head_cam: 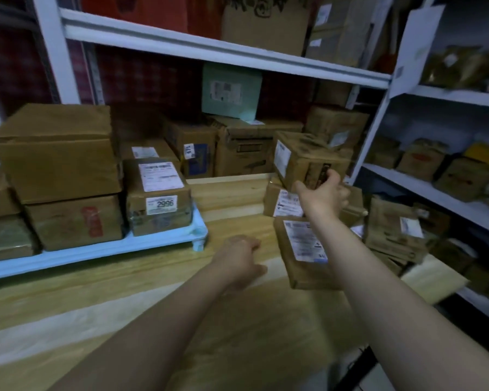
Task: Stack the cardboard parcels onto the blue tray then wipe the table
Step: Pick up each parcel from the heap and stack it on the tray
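Observation:
A light blue tray [102,251] lies on the left of the wooden table [153,292] and carries several stacked cardboard parcels; the nearest one bears a label reading 2996 [157,198]. My right hand [323,190] grips the lower front corner of a tilted cardboard parcel [305,156], held above the table's right side. Below it lie a small labelled parcel [283,203] and a flat parcel [302,249]. My left hand [240,259] hovers low over the table with relaxed fingers, holding nothing, just left of the flat parcel.
White metal shelves [209,49] behind and to the right hold many boxes. More parcels [395,230] crowd the table's right edge. A pale green box [230,91] leans at the back. Bare wood shows in the near table half.

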`<action>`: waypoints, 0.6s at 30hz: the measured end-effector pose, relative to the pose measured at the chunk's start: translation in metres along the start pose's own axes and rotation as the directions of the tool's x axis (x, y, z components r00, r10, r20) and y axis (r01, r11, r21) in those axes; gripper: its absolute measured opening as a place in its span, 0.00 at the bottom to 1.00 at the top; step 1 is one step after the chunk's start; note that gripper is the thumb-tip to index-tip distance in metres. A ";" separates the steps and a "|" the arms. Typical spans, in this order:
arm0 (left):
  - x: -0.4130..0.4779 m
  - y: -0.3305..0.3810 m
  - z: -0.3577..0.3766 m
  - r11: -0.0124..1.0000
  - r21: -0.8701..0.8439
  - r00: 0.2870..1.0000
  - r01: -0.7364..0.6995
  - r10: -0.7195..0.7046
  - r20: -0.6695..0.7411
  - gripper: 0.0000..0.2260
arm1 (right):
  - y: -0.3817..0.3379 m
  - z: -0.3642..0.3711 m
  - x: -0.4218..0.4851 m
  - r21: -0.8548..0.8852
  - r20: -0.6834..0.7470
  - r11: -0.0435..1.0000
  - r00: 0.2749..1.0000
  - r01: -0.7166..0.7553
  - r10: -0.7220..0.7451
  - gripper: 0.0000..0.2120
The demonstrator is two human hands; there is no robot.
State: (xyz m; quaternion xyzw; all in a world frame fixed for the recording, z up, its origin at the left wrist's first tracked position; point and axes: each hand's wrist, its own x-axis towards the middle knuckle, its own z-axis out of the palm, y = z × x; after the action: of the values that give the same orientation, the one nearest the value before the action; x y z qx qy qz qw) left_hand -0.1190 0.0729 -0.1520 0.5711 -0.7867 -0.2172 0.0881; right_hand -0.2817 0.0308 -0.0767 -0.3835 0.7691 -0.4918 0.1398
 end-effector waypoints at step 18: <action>0.009 0.006 0.004 0.964 0.264 0.996 0.026 -0.047 0.074 0.35 | -0.012 0.015 0.070 -0.150 -0.016 0.987 0.998 0.063 -0.067 0.49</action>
State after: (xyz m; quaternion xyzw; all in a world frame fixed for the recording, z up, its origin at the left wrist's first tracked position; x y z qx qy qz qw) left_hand -0.1289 0.0666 -0.1538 0.5829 -0.8009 -0.1351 -0.0241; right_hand -0.3136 -0.0325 -0.0626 -0.4124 0.7923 -0.4413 0.0864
